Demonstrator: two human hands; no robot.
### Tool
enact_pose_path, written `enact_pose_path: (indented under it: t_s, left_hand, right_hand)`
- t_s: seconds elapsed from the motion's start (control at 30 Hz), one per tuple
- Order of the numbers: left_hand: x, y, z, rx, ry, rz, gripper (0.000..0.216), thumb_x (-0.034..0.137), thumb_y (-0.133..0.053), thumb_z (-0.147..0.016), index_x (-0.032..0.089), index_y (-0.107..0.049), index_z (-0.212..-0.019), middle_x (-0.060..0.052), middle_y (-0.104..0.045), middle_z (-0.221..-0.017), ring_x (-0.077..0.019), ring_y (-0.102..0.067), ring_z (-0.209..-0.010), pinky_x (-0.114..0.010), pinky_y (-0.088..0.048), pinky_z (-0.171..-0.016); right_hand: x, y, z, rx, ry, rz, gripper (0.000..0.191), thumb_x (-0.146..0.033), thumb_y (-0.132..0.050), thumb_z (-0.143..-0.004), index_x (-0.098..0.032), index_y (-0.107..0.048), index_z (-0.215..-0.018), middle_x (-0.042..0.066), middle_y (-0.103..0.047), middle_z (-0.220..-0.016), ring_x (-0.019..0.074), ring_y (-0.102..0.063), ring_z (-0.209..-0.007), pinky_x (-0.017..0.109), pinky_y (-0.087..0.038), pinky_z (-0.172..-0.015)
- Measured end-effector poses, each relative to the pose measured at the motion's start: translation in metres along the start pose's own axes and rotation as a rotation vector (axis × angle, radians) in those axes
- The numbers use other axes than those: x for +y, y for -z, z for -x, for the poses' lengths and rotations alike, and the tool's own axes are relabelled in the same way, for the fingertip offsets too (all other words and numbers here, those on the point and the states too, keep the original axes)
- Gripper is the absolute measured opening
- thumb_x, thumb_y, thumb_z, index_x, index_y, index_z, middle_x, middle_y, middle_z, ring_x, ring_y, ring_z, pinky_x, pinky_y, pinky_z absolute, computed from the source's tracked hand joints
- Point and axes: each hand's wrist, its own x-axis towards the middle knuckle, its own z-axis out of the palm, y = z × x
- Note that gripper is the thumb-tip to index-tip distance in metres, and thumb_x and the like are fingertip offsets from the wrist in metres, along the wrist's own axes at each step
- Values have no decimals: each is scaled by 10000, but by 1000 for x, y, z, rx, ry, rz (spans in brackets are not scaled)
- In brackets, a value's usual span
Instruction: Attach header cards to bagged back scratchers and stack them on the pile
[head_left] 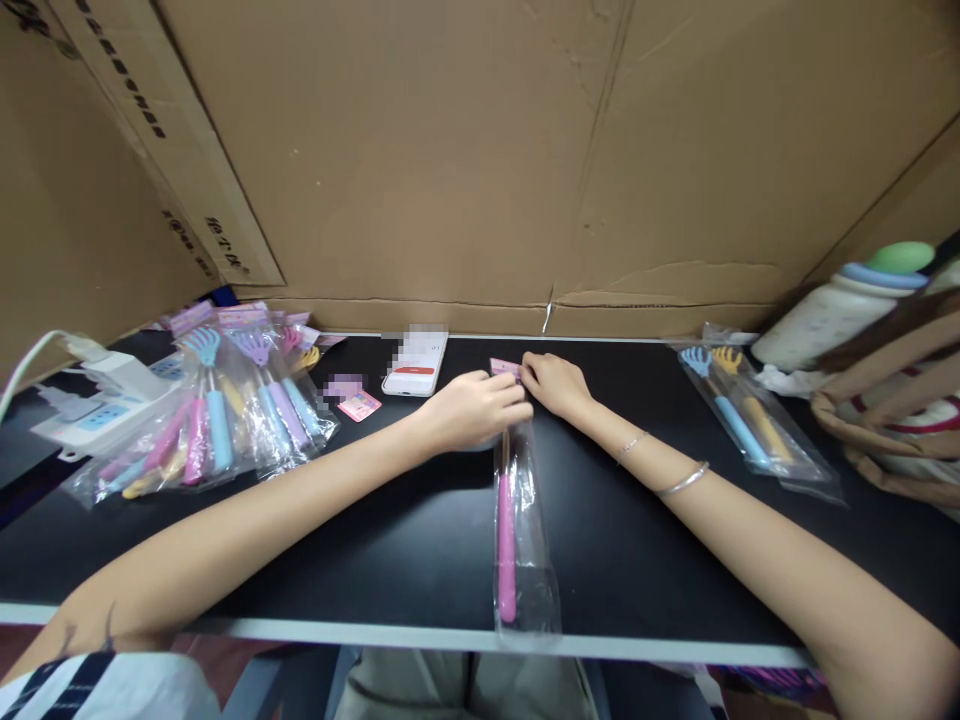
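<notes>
A back scratcher with a pink handle (507, 560) lies in a clear plastic bag (538, 540) in front of me, its lower end at the table's front edge. My left hand (480, 408) is closed over the upper part of the bag and covers the scratcher's head. From the other side, my right hand (556, 384) has its curled fingers at the bag's top corner, beside a small pink header card (505, 367). The two hands are close together, and the fingertips of the right are partly hidden.
Bagged back scratchers (217, 425) are heaped at the left, next to a white power strip (105, 415). A phone (417, 362) and a pink card (360, 405) lie behind my left arm. To the right are another bagged pair (739, 415), a bottle (832, 315) and a brown bag (885, 400). Cardboard (465, 150) walls the back.
</notes>
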Motion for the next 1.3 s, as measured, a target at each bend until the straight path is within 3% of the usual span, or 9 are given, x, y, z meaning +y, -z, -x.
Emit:
enact_pose_path:
  t_s: [0.13, 0.3, 0.63, 0.97, 1.17, 1.3]
  left_hand:
    - [11, 9, 22, -51, -56, 72, 230, 172, -390, -937, 214, -563, -1082, -23, -641, -1047, -141, -543, -968, -266, -385, -719]
    - [14, 13, 26, -72, -97, 80, 287, 155, -390, -941, 233, -525, -1181, -14, -604, -1201, -146, -518, -1086, -285, -374, -842]
    - [17, 13, 24, 29, -217, -5, 264, 131, -346, -956, 229, -571, -1055, -13, -663, -1061, -106, -586, -936, -249, -400, -757]
    - [13, 9, 28, 167, -287, -3, 193, 142, -421, -926, 247, -583, -942, 21, -684, -969, -95, -597, -828, -232, -396, -703]
    - [5, 21, 47, 216, -340, -55, 160, 186, -472, -908, 271, -591, -971, 44, -681, -1043, -73, -609, -824, -208, -434, -696]
    - [-8, 34, 70, 196, -264, -15, 201, 205, -493, -895, 322, -601, -1018, 70, -674, -1090, -66, -630, -832, -196, -472, -729]
  right_hand:
    - [0, -1, 0, 6, 6, -1, 294, -326, -322, -945, -194, -585, -961, 73, -669, -890, 184, -603, -805, 256, -315, -595]
    - [0, -1, -1, 6, 3, 0, 307, -331, -315, -947, -189, -585, -980, 77, -672, -896, 183, -602, -800, 255, -312, -592]
    - [1, -4, -1, 28, 23, -5, 303, -338, -322, -946, -196, -587, -976, 69, -675, -882, 184, -609, -786, 253, -316, -591]
    - [-3, 0, 2, 39, -22, 20, 310, -347, -321, -941, -198, -590, -976, 69, -699, -893, 189, -626, -800, 262, -294, -569]
    - [-2, -1, 2, 69, -51, 45, 310, -359, -325, -938, -205, -593, -963, 61, -708, -852, 193, -637, -759, 267, -255, -535]
    - [-1, -1, 1, 58, -43, 54, 297, -351, -333, -937, -211, -594, -956, 57, -704, -850, 197, -640, -758, 263, -260, -535]
